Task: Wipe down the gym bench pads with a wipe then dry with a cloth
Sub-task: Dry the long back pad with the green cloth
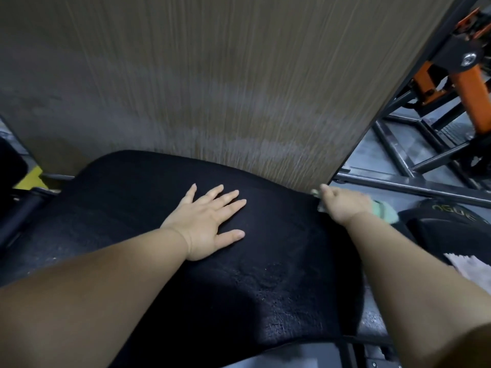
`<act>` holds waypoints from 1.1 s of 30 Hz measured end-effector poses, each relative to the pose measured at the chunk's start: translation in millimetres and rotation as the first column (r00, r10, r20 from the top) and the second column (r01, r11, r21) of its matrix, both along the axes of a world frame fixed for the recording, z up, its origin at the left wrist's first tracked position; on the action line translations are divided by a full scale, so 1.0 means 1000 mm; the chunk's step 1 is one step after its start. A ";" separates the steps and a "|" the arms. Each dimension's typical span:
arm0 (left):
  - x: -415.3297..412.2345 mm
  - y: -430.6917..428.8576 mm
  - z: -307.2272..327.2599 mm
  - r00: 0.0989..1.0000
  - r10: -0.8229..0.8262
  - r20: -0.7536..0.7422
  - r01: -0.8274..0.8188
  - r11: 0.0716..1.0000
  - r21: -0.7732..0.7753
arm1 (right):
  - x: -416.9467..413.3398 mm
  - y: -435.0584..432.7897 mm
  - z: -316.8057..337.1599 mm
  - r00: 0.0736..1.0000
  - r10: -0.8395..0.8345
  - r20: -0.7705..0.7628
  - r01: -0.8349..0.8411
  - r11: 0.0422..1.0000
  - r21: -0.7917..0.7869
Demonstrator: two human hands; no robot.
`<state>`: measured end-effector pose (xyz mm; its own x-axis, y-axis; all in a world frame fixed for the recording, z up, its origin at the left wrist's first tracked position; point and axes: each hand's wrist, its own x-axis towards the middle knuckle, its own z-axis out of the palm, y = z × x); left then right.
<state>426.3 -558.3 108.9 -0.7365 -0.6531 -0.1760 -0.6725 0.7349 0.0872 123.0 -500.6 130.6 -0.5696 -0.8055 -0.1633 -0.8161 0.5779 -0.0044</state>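
Big wood-grain panel (212, 75) fills the top of the view, rising right at the far edge of the pad (265, 274) and shutting off everything behind it. The black pad takes the middle, its surface scuffed and cracked towards the near end. Off to the right, a black steel frame (398, 166) crosses the grey floor (385, 139), one bar passing just beyond the pad's corner, with an orange arm (473, 96) up behind it. A black bag (451, 224) with faint lettering sits just beside the pad on the right.

Now the hands: left hand (207, 224) lies flat on the pad, fingers straight and spread, holding nothing. Right hand (342, 205) is at the pad's right edge, curled round a pale green cloth (385, 211) that pokes out either side of it. A white sheet (462, 262) peeks out past the right forearm, partly hidden. Small yellow patch (29, 177) far left
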 end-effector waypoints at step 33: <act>0.001 -0.004 -0.005 0.999 -0.019 -0.031 0.019 1.000 -0.015 | 0.097 -0.085 -0.011 0.972 0.219 0.089 -0.215 0.975 -0.057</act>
<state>427.0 -562.6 104.1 -0.7537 -0.6413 -0.1433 -0.6556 0.7489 0.0964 219.6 -585.5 119.1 -0.3642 -0.9162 -0.1670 -0.9166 0.3844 -0.1098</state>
